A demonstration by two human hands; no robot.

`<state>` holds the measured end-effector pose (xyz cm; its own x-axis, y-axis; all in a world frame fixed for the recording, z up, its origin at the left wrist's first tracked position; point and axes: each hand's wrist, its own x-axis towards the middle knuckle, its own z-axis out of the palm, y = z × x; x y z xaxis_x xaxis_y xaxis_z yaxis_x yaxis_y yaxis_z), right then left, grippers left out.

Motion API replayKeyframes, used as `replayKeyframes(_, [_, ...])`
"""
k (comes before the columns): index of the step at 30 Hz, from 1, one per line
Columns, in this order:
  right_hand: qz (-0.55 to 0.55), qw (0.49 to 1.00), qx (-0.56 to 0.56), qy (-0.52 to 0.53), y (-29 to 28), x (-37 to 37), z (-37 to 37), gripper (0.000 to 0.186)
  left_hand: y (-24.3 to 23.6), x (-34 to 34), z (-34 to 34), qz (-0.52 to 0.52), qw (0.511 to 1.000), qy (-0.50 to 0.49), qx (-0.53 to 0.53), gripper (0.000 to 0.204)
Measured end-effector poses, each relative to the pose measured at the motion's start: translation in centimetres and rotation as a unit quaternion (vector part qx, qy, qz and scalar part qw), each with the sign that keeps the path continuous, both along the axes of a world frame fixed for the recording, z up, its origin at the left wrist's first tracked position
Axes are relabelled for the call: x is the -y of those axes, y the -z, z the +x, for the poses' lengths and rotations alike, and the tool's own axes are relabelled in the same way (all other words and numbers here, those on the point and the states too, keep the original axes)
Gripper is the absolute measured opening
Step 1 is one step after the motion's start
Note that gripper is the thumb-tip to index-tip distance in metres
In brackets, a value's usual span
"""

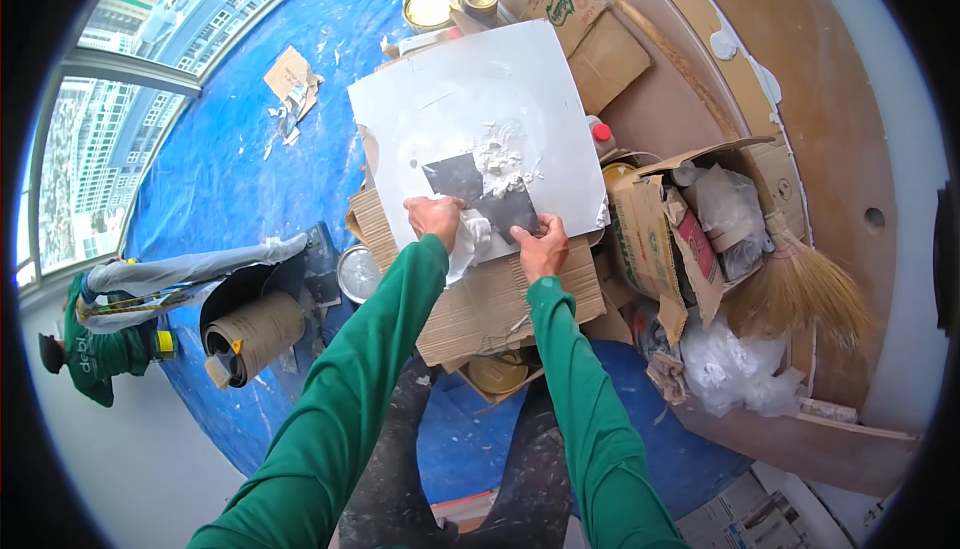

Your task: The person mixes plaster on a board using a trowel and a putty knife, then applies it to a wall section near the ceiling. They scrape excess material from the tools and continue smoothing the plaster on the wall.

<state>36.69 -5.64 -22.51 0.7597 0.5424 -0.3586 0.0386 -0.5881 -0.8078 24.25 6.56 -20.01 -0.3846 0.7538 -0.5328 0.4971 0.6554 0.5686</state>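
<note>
A white board [455, 89] lies in front of me on corrugated cardboard. On it are a heap of white, paste-like lumps [503, 157] and two dark grey, flat squarish pieces, the left piece [454, 175] and the right piece [508, 215]. My left hand [435, 220] is closed around white crumpled material [470, 242], cloth or paper, beside the left dark piece. Its fingertips are partly hidden. My right hand [543, 246] pinches the lower right corner of the right dark piece, thumb and fingers at its edge.
Corrugated cardboard [465, 319] sticks out below the board. An open carton [640, 239] with bags and a straw broom [800, 284] stand at right. Open tins [430, 7] sit behind the board. Blue sheeting [230, 149] covers the floor. A person in green [100, 349] is at far left.
</note>
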Motion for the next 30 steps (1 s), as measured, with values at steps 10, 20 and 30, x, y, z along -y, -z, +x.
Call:
replayKeyframes(10, [0.034,0.990,-0.100,0.096,-1.6,0.4,6.8,0.032,-3.3,0.8,3.1,-0.096,0.994,-0.044,-0.009,0.084])
replayKeyframes(20, [-0.066,0.986,0.143,-0.050,-2.5,-6.1,2.1,0.028,-1.6,-0.1,-1.5,0.084,0.990,0.028,0.108,0.053])
replayKeyframes(30, [-0.026,0.997,0.062,-0.040,-6.7,-4.8,-0.2,0.026,-6.0,-0.9,-8.5,-0.182,0.872,-0.113,0.440,0.024])
